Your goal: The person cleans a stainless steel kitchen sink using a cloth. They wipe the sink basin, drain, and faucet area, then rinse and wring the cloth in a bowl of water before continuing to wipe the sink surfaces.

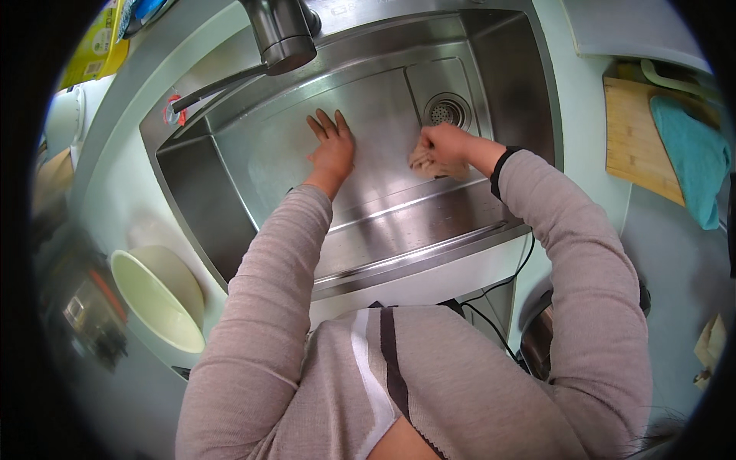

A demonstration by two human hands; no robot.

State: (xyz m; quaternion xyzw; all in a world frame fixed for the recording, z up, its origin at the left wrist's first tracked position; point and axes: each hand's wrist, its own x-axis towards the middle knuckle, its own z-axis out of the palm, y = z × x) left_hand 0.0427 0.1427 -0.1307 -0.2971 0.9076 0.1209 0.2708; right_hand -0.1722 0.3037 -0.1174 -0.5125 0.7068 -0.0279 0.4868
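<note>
Below me is a stainless steel sink (379, 126) with a broad, flat bottom. My right hand (445, 144) grips a bunched beige cloth (428, 164), just on the near side of the round drain strainer (445, 113). Some of the cloth hangs out under the fingers, and part of it is hidden by the hand. Over the middle of the sink, my left hand (332, 146) is bare, its fingers spread and pointing away from me. It looks to be at the sink bottom, though actual contact is hard to tell.
A metal faucet (282, 34) rises at the back left, its lever (221, 86) reaching left. A pale green basin (158, 296) leans on its side at left. To the right are a wooden cutting board (641, 135) and a teal cloth (693, 158). A black cable (520, 267) hangs below the counter.
</note>
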